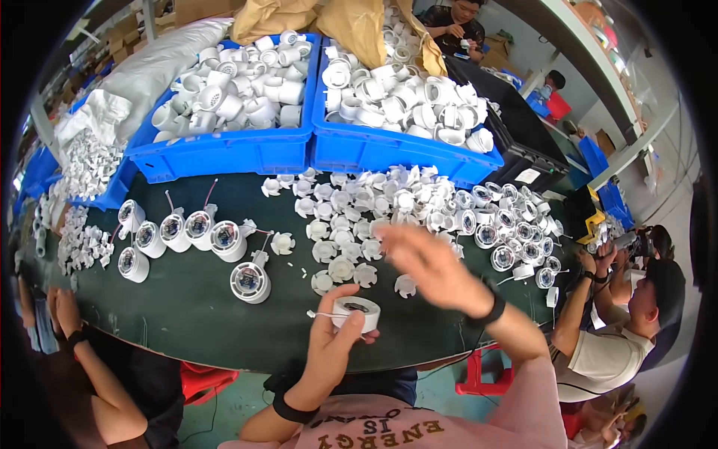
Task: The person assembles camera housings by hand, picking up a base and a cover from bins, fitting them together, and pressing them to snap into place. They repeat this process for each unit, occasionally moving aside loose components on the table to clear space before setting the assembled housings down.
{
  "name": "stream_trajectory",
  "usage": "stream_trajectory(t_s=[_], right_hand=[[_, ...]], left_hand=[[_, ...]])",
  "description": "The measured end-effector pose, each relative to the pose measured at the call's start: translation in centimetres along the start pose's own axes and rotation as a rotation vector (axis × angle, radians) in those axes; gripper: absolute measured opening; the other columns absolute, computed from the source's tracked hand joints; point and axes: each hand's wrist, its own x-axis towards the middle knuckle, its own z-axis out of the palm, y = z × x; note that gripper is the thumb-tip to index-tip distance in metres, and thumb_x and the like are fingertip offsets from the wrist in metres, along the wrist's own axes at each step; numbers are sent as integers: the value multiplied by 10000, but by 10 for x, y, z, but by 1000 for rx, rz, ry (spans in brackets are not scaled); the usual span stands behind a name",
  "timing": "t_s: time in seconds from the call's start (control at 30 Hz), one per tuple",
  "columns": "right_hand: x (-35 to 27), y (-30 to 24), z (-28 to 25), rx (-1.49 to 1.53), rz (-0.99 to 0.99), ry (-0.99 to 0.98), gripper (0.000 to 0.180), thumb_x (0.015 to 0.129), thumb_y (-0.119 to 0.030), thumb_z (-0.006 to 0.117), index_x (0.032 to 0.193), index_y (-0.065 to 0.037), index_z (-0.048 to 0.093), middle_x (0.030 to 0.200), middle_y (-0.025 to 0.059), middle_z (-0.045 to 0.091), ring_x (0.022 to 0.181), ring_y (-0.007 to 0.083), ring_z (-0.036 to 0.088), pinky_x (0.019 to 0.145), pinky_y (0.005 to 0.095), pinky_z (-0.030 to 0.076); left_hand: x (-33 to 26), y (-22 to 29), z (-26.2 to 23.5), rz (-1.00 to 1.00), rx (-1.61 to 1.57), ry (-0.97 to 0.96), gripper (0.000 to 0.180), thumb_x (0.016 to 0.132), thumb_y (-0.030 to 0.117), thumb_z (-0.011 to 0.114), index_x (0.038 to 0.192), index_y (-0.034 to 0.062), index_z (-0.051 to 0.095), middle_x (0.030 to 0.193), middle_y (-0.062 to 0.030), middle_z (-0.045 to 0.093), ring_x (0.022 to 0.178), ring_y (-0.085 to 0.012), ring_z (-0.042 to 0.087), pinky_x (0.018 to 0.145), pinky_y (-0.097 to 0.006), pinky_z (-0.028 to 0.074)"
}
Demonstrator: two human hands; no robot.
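Note:
My left hand point(330, 338) is closed around a short white round lamp housing point(369, 319), held just above the near table edge. A dark opening shows in its top, and a thin white wire sticks out to the left. My right hand point(434, 267) is stretched out over the table, slightly blurred, its fingers extended and nothing visible in them. Beneath and beyond its fingertips spreads a pile of white clawed plastic rings point(344, 224). Left of my hands stand several white lamp units with clear lens tops, the nearest lamp unit point(250, 283) with its wire upward.
Two blue bins hold white cups: the left bin point(224, 159) and the right bin point(404, 153). More clear-topped lamp units point(516, 228) crowd the right side. Small white clips point(82, 239) lie far left. Co-workers sit at both sides; a red stool point(479, 374) stands below the table.

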Motion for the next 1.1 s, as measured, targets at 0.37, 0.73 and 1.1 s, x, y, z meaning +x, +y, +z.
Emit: stream_trajectory(t_s=[0.37,0.73,1.1], right_hand=[[150,61,-30,89,18,318,307,970,-297,481,1068,-37,610,646,65,600,581,125,576,531,270,438],[-53,-25,61,741,480,-249,409,847,-264,682,1111,-30,477,864,7,552,739,44,487,619,207,410],[-97,-9,90,627,215,72,480,964,-318,490,1281,-4,312,1017,87,558,863,114,534,746,241,438]], left_hand=[[-27,31,-32,37,193,34,626,957,522,343,1279,-2,460,870,-103,633,660,-157,626,511,-210,453],[3,10,-28,297,520,42,242,957,232,464,974,-4,514,699,-44,522,615,-90,447,558,-260,378],[-3,-1,-11,469,715,-21,290,954,201,393,999,-48,535,807,-115,561,657,-161,508,593,-291,410]])
